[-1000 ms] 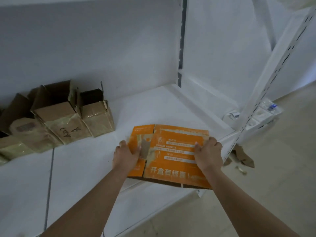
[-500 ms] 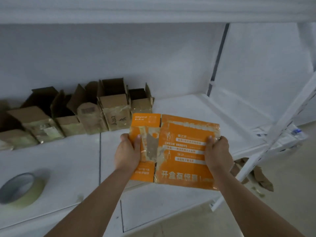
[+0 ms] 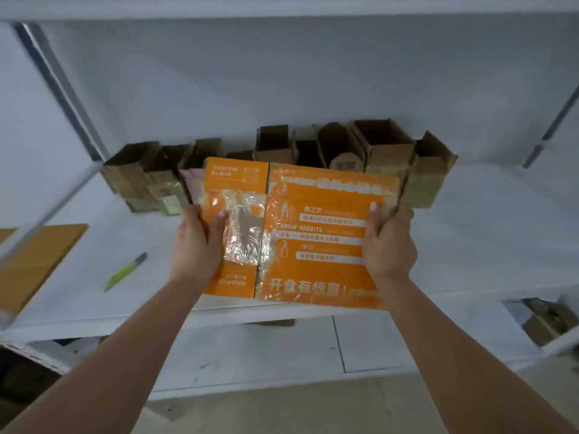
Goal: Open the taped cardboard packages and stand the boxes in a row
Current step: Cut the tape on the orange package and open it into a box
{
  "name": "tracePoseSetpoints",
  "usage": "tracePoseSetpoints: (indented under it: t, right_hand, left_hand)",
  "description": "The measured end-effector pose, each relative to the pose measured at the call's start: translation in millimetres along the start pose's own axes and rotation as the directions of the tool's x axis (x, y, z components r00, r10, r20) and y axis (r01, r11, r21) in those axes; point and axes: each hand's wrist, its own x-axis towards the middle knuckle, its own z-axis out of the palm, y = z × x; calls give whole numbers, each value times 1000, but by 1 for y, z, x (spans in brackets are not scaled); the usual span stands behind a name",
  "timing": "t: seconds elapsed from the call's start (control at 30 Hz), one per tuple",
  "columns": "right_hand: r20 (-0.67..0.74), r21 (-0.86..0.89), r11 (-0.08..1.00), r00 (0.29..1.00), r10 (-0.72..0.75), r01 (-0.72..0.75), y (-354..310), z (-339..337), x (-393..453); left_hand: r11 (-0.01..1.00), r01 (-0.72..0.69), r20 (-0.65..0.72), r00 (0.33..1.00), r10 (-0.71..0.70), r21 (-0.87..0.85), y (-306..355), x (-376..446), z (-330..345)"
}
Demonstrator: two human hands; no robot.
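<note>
Holding flat orange package (image 3: 313, 233) above shelf (image 3: 470, 245), before row of opened boxes (image 3: 385, 151) | left hand (image 3: 195, 242) and right hand (image 3: 388, 242) are gripping opposite edges, thumbs on top | judged light, stiff cardboard; glossy tape (image 3: 244, 227) likely slippery, so bare edges are offering the surest hold.

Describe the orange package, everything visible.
The orange package is a flat cardboard piece printed with white Chinese text and the words "CHASIN' RABBITS". A vertical seam splits it into a narrow left panel and a wider right one. Crinkled clear tape covers much of its face, with a torn brown patch near the seam. It is held facing the camera, above the white shelf and before the row of open brown boxes. The left hand and right hand each grip a side edge, thumbs on the front.
</note>
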Motion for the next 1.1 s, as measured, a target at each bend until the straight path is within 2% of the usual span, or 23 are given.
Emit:
tracePoseSetpoints:
  t: [0.23,0.33,0.47,0.67,0.77,0.9,0.97,1.03,1.1]
  right_hand:
    - [-53,-7,995,993,-104,104,-65,35,-1]
    - [-108,135,990,994,-33,48,-86,55,13]
    - [-97,387,922,995,37,4,-126,90,16]
    - [-127,473,881,989,75,-6,-168,118,-4]
    - [-173,530,844,965,198,-78,-176,128,-33]
    - [-200,574,805,928,314,-148,-175,146,-86]
    - [-160,589,783,921,356,-200,-184,152,-108]
    - [-182,621,758,903,389,-202,-194,153,-126]
    - [-186,694,699,895,406,-172,-201,150,-139]
  left_hand:
    - [998,37,-33,999,-39,-58,-45,41,-35]
    - [990,58,-64,996,-67,-125,-54,66,-38]
    - [988,67,-149,985,-88,-137,-86,106,-70]
    - [984,32,-118,992,-53,-175,-132,148,-82]
    - [973,-11,-37,999,2,-233,-147,162,-85]
    - [984,-45,116,991,65,-172,-186,181,-105]
    - [962,112,230,972,-54,-249,-198,185,-111]
    - [876,288,355,923,-147,-386,-197,186,-111]
    - [805,360,447,884,-134,-471,-192,185,-108]
